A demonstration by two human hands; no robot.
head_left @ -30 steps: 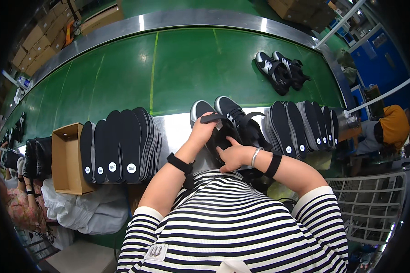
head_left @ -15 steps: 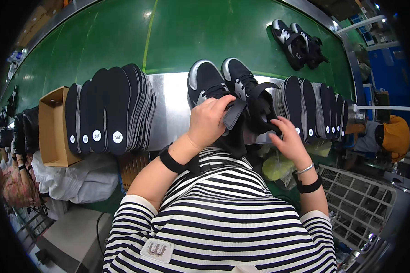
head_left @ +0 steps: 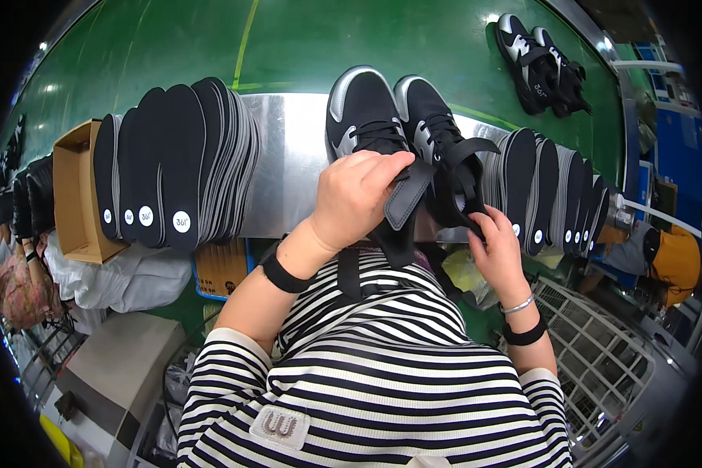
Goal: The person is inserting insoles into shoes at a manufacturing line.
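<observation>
See round white printed stickers (head_left: 182, 221) on flat black insoles (head_left: 181, 148). Pinching wide black strap (head_left: 407, 201) with left grip (head_left: 351, 199), silver-toed black shoe (head_left: 443, 134) with right grip (head_left: 498, 249).

- Pinching, with left hand (head_left: 355, 195), the black strap (head_left: 403, 206) of the left shoe (head_left: 360, 103).
- Touching, with right hand (head_left: 495, 248), the heel opening of the right shoe (head_left: 426, 103).
- Pointing both silver-trimmed toes away from the striped top (head_left: 405, 351).
- Wearing black wristbands (head_left: 525, 334) on both arms and a silver bracelet (head_left: 517, 305) on the right.
- Showing, left of the shoes, a metal ledge (head_left: 279, 152), stacked black insoles (head_left: 183, 148) and an open cardboard box (head_left: 74, 175).
- Including more insoles (head_left: 515, 171) just beside the right shoe.
- Displaying another black-and-silver pair (head_left: 537, 69) on the green surface (head_left: 312, 39), upper right.
- Including a white grid basket (head_left: 593, 343), lower right.
</observation>
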